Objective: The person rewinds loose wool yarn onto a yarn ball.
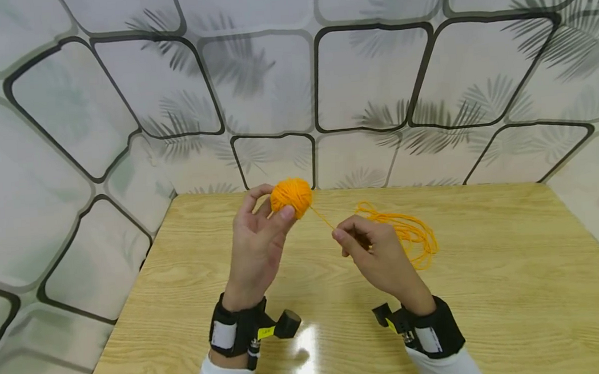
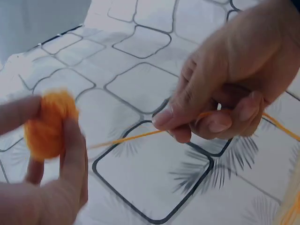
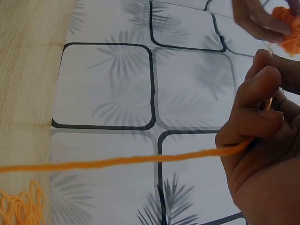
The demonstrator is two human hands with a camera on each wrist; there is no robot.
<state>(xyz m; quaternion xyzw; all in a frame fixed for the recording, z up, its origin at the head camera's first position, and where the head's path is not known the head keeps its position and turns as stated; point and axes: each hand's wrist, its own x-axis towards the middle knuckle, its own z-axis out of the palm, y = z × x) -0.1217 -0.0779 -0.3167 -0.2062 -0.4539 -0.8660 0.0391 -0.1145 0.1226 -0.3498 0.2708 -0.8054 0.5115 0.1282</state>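
My left hand (image 1: 259, 241) holds a small ball of orange yarn (image 1: 291, 196) between thumb and fingers, raised above the far part of the table. A taut strand of yarn (image 2: 136, 137) runs from the ball to my right hand (image 1: 378, 253), which pinches it between thumb and forefinger. In the right wrist view the strand passes through the curled fingers (image 3: 255, 91) and leads off to the left. Behind the right hand a loose heap of orange yarn (image 1: 418, 234) lies in loops on the table, partly hidden by that hand.
The wooden table (image 1: 517, 288) stretches out on both sides of the hands. Its far edge meets a pale wall covering (image 1: 365, 80) with dark outlines and leaf prints. Each wrist wears a black strap (image 1: 236, 328) with a small camera.
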